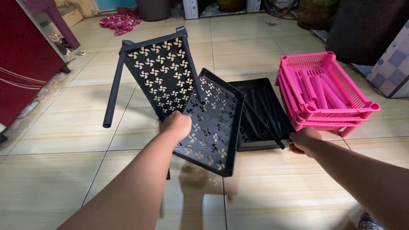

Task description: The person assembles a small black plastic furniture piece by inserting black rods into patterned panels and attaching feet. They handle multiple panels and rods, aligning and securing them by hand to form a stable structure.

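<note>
The left hand (176, 125) is closed tight on the near edge of a black tray (164, 72) with pinwheel holes, holding it up off the tile floor (51, 170). The tray is tipped up, and black legs (114, 91) stick out from its corners. A second black tray (213, 121) leans against it, just to the right. The right hand (303, 139) grips the near end of a thin black rod (262, 121) (it lies across a third black tray (260, 111) flat on the floor). Far right sit stacked pink trays (324, 91) with pink tubes (321, 91) inside.
</note>
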